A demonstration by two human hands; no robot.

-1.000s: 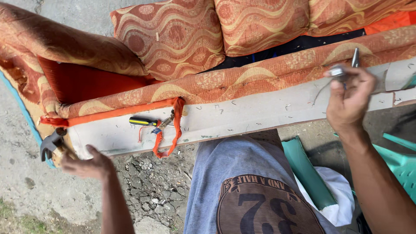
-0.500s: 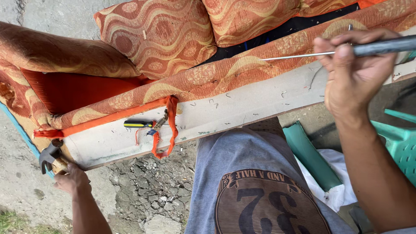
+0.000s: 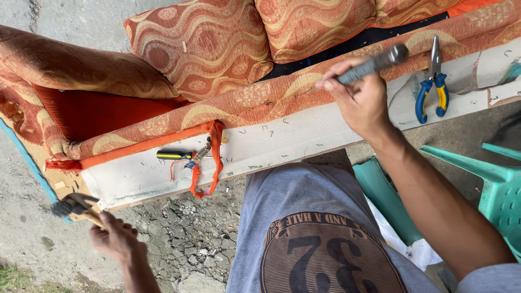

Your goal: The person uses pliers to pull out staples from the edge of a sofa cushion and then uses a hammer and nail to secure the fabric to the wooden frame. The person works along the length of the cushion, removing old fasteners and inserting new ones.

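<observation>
- Right hand (image 3: 361, 97) was clamped on a grey-handled tool (image 3: 372, 64), held at the fabric edge of the upholstered sofa frame (image 3: 260, 97). Half a second before, that handle pointed out to the right; now it angled down-left toward the fabric. A second before, the hand sat further right, about where the pliers now lay.
- Blue-and-yellow pliers (image 3: 432, 81) lay free on the white board (image 3: 271, 146), just right of the right hand. No pliers showed on the board in the earlier frames; can't tell whether they were hidden or set down.
- Left hand (image 3: 116, 239) was closed round the wooden handle of a hammer (image 3: 76, 206), low and off the board's left end. It had sat a little higher half a second before.
- Judgement: tool in right hand looked lined up on the fabric edge, hammer not yet near it; hands well apart.
- Yellow-and-black screwdriver (image 3: 173, 155) and a loose orange strap (image 3: 209, 163) lay mid-board, unchanged.
- Edges: board's near edge ran just above the knees; a teal plastic chair (image 3: 488, 184) crowded the right elbow side.
- Open room: cracked concrete ground (image 3: 179, 249) between left hand and leg, and bare board between strap and right hand.
</observation>
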